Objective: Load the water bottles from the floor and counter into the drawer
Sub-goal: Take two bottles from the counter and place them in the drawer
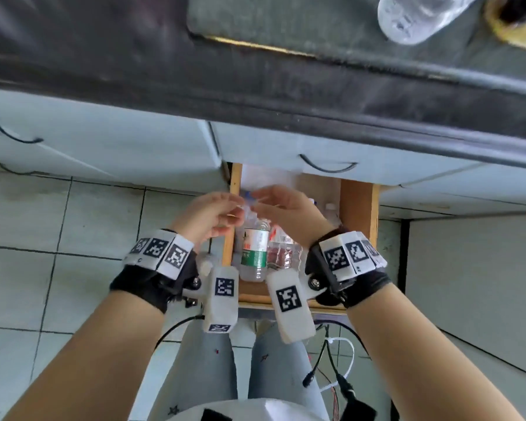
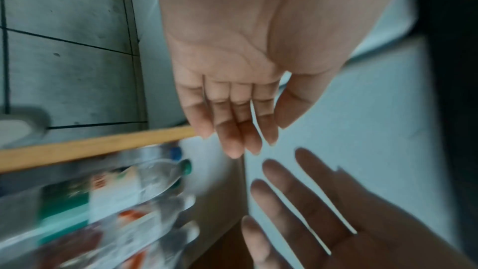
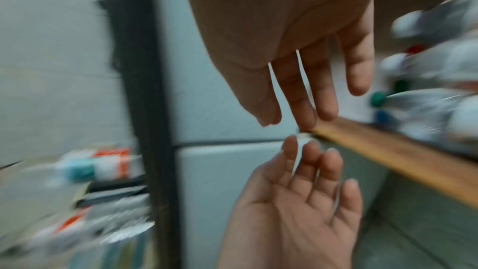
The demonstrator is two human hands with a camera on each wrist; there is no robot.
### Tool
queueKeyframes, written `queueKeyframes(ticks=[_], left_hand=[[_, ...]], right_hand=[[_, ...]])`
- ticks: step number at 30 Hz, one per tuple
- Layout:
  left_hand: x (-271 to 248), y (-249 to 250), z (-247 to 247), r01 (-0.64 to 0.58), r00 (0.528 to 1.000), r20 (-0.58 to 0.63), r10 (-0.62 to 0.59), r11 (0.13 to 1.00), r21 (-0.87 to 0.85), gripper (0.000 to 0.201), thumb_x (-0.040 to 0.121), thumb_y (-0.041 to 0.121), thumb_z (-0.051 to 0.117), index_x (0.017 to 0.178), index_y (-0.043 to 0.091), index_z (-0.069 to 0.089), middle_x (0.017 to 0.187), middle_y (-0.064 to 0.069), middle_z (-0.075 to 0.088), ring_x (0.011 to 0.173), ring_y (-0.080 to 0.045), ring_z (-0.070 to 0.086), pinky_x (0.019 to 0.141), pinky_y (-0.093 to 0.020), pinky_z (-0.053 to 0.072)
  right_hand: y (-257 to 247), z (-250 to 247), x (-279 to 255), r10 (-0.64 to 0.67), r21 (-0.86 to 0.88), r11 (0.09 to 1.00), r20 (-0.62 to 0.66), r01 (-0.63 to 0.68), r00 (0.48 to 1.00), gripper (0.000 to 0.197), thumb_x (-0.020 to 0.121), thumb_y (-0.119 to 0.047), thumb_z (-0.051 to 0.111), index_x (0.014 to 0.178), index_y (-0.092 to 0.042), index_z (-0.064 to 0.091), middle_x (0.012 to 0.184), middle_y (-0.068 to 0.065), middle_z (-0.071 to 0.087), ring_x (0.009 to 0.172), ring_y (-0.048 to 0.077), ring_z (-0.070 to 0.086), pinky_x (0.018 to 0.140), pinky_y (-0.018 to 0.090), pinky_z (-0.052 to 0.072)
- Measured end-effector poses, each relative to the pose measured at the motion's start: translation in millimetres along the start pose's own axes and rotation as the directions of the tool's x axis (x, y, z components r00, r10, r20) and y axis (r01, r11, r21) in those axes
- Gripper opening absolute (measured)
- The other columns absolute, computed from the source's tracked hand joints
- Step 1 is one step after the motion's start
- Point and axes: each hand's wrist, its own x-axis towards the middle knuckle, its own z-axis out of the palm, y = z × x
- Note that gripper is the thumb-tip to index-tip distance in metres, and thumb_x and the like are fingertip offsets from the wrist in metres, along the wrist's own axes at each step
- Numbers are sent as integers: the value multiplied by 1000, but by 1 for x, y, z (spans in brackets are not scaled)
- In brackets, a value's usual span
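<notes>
Wooden drawer (image 1: 359, 208) stands pulled out under the counter edge, water bottles (image 1: 255, 253) lying packed inside, while the left hand (image 1: 207, 214) and right hand (image 1: 286, 208) hover over it, fingers straight, empty, and another bottle (image 1: 419, 16) rests on the counter (image 1: 255, 74).

There are two grips, the left grip (image 1: 208, 214) and the right grip (image 1: 289, 208), and neither holds anything. One drawer (image 1: 359, 208) stands pulled out with at least five water bottles lying in it, among them one green-label bottle (image 1: 255, 250), one red-label bottle (image 1: 284, 250) and one white-capped bottle (image 1: 331, 209); motion blur in the wrist views keeps the exact total uncertain. In the head view, one clear bottle (image 1: 413, 16) lies on the dark surface (image 1: 255, 86), and two curved handles, a left handle (image 1: 16, 136) and a middle handle (image 1: 327, 167), show on the cabinet fronts.
</notes>
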Motion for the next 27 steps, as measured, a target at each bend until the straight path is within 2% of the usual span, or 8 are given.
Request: queueKeyframes(ticks=[3, 7, 10, 12, 14, 18, 22, 27], left_hand=[[-44, 44, -46, -160, 985, -92, 148, 978, -134, 19, 89, 12, 47, 77, 19, 59, 52, 10, 68, 62, -9, 65, 69, -26, 46], [-89, 103, -104, -426, 888, -293, 354, 874, -235, 23, 88, 12, 46, 76, 24, 61, 56, 11, 68, 59, -2, 67, 65, -22, 46], [-110, 141, -145, -621, 732, -530, 428, 740, -260, 17, 80, 12, 55, 86, 27, 59, 77, 11, 66, 72, -4, 64, 64, -18, 48], [-115, 162, -171, -740, 579, -692, 431, 633, -226, 39, 71, 12, 61, 106, 26, 52, 96, 8, 58, 84, -3, 60, 66, -16, 47], [-113, 183, -192, -800, 495, -745, 446, 568, -191, 70, 67, 11, 68, 129, 25, 38, 119, 3, 49, 105, -7, 55, 77, -17, 48], [-98, 222, -215, -763, 579, -548, 604, 639, -101, 105, 59, 17, 79, 145, 25, 20, 153, -6, 28, 139, -18, 32, 111, -38, 34], [-88, 239, -210, -773, 589, -371, 718, 634, 1, 89, 51, 23, 81, 132, 16, 45, 126, -4, 61, 115, -15, 60, 100, -35, 48], [-86, 234, -201, -791, 562, -394, 727, 612, 1, 76, 57, 14, 81, 126, 20, 49, 119, 2, 64, 109, -8, 62, 94, -27, 50]], right_hand=[[-88, 9, -13, -223, 14, 975, 2, 223, 975, 24, 86, -14, 59, 109, -11, 64, 104, 14, 68, 92, 24, 63, 89, 35, 50], [-186, 13, -17, -412, 133, 890, -178, 436, 894, 13, 83, -5, 56, 90, -13, 63, 81, 6, 61, 75, 21, 56, 69, 21, 47], [-233, 14, -1, -435, 107, 853, -398, 512, 808, 20, 68, -16, 60, 82, -31, 58, 79, -7, 58, 73, 15, 55, 75, 34, 48], [-257, 17, 13, -422, 91, 849, -476, 520, 772, 44, 65, -19, 70, 105, -25, 54, 95, -3, 53, 79, 13, 52, 84, 35, 48], [-280, 18, 28, -427, 19, 861, -517, 509, 742, 78, 67, -17, 77, 133, -15, 36, 121, 7, 41, 102, 17, 49, 97, 31, 44], [-320, 18, 55, -447, 31, 855, -461, 518, 766, 103, 63, -22, 80, 144, -14, 17, 147, 11, 32, 133, 22, 38, 111, 42, 35], [-329, 23, 67, -424, 44, 864, -476, 502, 771, 85, 62, -23, 79, 132, -9, 34, 126, 9, 55, 111, 21, 57, 99, 42, 48], [-320, 24, 57, -444, 23, 849, -512, 528, 736, 75, 59, -24, 81, 123, -13, 44, 115, 4, 61, 104, 18, 61, 94, 42, 51]])
